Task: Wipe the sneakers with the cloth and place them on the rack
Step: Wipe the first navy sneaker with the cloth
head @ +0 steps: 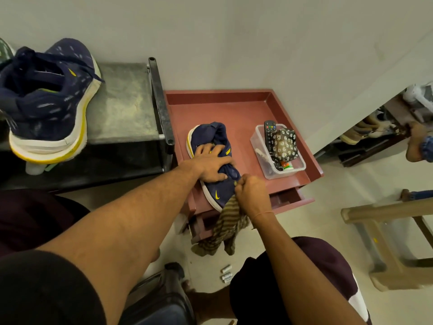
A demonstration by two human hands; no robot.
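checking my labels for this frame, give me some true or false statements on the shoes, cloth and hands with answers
1. The left hand presses on the sneaker lying on the red table. True.
2. The right hand grips a striped cloth. True.
3. Both sneakers sit on the rack. False: only the second sneaker is on the rack.
4. The clear box holds a remote. True.
5. The striped cloth lies inside the clear box. False: it hangs from the right hand, off the table's front edge.
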